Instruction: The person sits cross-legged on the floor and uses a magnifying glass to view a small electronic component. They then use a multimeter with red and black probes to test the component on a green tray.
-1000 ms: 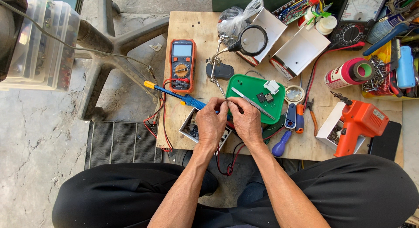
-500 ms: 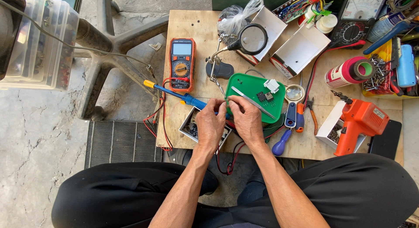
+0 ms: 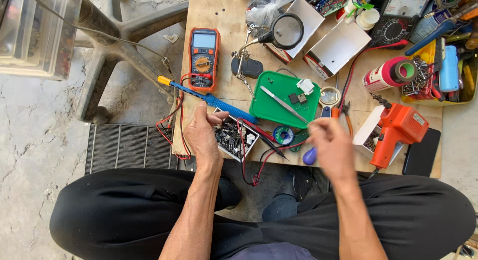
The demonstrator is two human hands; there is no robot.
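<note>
My hands had parted from over the green tray (image 3: 279, 98): left hand (image 3: 201, 135) curled on the parts box (image 3: 234, 138), right hand (image 3: 331, 148), blurred, grip unclear, at tray's 4 o'clock.

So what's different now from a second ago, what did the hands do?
The hands split apart from over the small parts box. The left hand moved left and now rests by the blue soldering iron. The right hand swung right, blurred. The green tray, multimeter and orange gun stayed put.
</note>
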